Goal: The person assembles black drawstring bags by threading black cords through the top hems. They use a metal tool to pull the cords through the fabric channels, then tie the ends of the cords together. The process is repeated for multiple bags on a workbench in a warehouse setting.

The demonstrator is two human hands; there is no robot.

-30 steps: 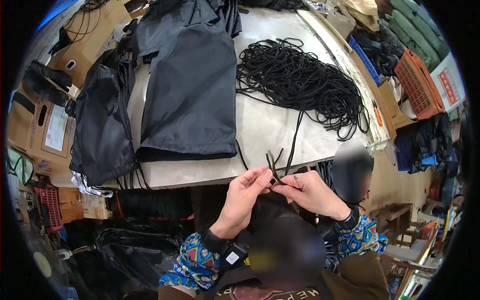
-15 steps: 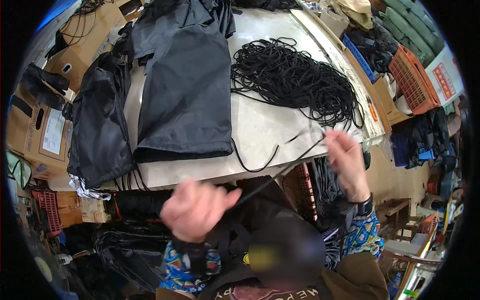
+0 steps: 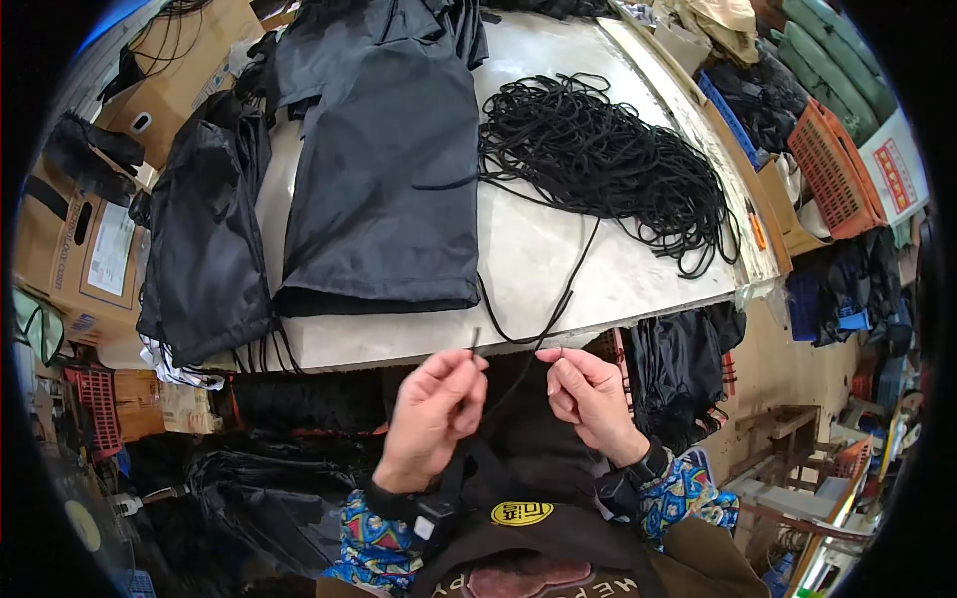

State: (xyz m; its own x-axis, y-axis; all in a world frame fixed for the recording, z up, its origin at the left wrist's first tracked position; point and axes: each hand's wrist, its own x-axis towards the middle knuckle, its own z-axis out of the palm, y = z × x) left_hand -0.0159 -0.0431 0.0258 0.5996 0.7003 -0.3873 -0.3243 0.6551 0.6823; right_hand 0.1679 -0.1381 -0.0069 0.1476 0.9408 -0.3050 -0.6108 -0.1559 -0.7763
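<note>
Of two bare hands, the left hand [image 3: 429,414] pinches one thin black cord [image 3: 476,340], its end standing just above; the right hand [image 3: 593,401] presses thumb and finger together — on cord or not, I cannot tell; one tangled black cord heap [image 3: 603,159] lies beyond.

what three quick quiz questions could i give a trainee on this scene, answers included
1. What does the left hand pinch? A: scissors; B: a black cord end; C: a cardboard box.
2. True or false: the heap of black cord lies left of the large black fabric piece.
3. Fill in: the patterned left sleeve is mainly ____.

Key: 1. B, a black cord end. 2. False; the heap of black cord lies right of the large black fabric piece. 3. Blue.
</note>
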